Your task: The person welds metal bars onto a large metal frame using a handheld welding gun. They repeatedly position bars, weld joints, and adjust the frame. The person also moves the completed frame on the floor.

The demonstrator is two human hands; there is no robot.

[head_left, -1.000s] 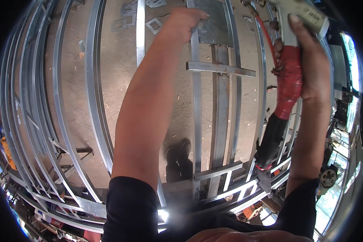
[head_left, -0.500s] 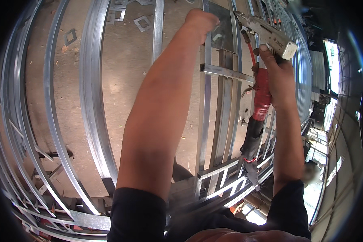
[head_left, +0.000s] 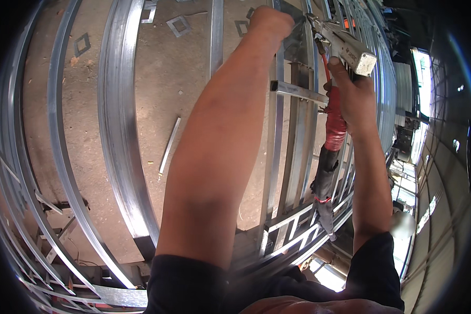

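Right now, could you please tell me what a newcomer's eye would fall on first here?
Probably the pale, boxy tool at the upper right, gripped in the right hand, with bright red wrapping below it. Next, perhaps, the left hand, near the top edge beside a dark grey metal sheet. Long, shiny metal bars also stand out, curving down the left side above the brown floor.

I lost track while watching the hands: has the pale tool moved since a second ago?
Yes, the pale tool shifted left: its red-wrapped handle stood clear of the right end of the short crossbar earlier; now they meet in the picture.
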